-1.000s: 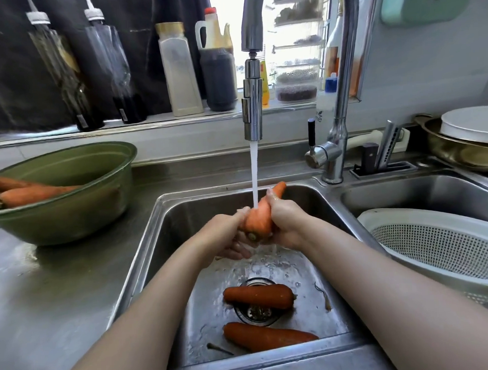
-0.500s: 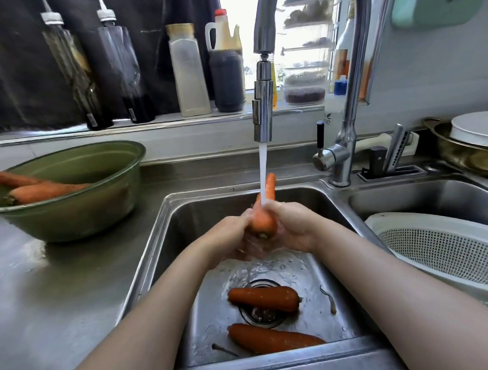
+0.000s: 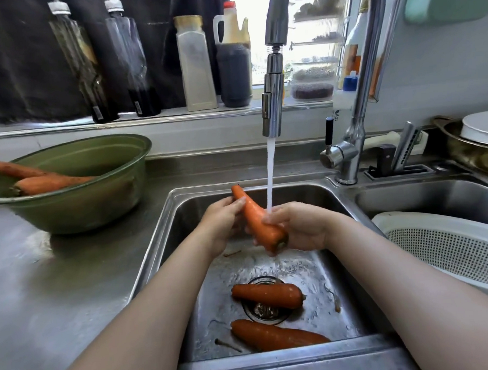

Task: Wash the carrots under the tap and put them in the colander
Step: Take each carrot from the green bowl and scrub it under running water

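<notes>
Head view. A person rinses one carrot [image 3: 257, 222] over the left sink basin [image 3: 339, 278]. The left hand [image 3: 221, 227] curls its fingers round the tapered upper part. The right hand [image 3: 303, 227] wraps the thick lower end, so both hands grip it.

Change: one second ago the tip leaned up and to the right, and half a second ago it stood nearly upright. It now leans up and to the left, with the thick end low by the right palm. The stream [image 3: 271, 172] from the tap [image 3: 273, 110] falls where the right hand meets the carrot's middle. Judged from this turning, the carrot is being rolled to wet every side. Rinsing goes on, and the transfer is not yet begun.

Containers: The green bowl [image 3: 84, 211] on the counter [image 3: 46, 291] at left holds two carrots [image 3: 50, 183], probably awaiting washing. The left basin's floor holds two wet carrots, one [image 3: 267, 295] across the drain [image 3: 266, 312] and one [image 3: 277, 337] nearer the front wall. The white colander [image 3: 449, 248] sits in the right basin [image 3: 422, 196], just right of the right forearm. Its visible part shows no carrot, but the frame cuts off the rest. At far right a brass-coloured pan [image 3: 465, 152] carries a white plate [image 3: 483, 126].
</notes>
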The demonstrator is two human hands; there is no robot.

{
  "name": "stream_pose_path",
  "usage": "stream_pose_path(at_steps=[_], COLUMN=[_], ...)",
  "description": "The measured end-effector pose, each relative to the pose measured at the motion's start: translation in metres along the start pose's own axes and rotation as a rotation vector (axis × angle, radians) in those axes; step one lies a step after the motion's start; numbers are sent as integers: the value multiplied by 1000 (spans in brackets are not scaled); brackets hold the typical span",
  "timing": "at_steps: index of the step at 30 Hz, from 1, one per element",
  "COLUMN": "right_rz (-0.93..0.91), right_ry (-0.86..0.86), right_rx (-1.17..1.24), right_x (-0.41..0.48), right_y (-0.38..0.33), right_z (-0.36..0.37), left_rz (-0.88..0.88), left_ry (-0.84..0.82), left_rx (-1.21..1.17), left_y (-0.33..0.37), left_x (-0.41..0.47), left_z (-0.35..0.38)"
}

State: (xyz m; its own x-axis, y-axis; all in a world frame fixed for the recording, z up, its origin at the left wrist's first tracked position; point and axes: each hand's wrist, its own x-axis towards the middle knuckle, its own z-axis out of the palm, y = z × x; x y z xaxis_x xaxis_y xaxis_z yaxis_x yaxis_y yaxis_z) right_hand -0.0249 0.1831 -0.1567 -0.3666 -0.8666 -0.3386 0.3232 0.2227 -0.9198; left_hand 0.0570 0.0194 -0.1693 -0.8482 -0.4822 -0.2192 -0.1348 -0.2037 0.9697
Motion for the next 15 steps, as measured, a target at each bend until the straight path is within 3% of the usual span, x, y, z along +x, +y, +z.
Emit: stream_pose_path(at_steps=[3, 10, 12, 15], right_rz=[-23, 50, 31, -11], right_ry=[34, 459, 419, 187], right_rx=[61, 33, 112, 234], right_x=[3, 17, 17, 11], right_y=[1, 2, 1, 1], right_z=[-3, 9, 11, 12], left_rz=[-1, 22, 28, -2], left_ry=[67, 65, 83, 144], left_rx=[-122, -292, -337, -395], left_y=[2, 7, 11, 13], left_x=[2, 0, -1, 7], left_z=[-2, 3, 5, -3])
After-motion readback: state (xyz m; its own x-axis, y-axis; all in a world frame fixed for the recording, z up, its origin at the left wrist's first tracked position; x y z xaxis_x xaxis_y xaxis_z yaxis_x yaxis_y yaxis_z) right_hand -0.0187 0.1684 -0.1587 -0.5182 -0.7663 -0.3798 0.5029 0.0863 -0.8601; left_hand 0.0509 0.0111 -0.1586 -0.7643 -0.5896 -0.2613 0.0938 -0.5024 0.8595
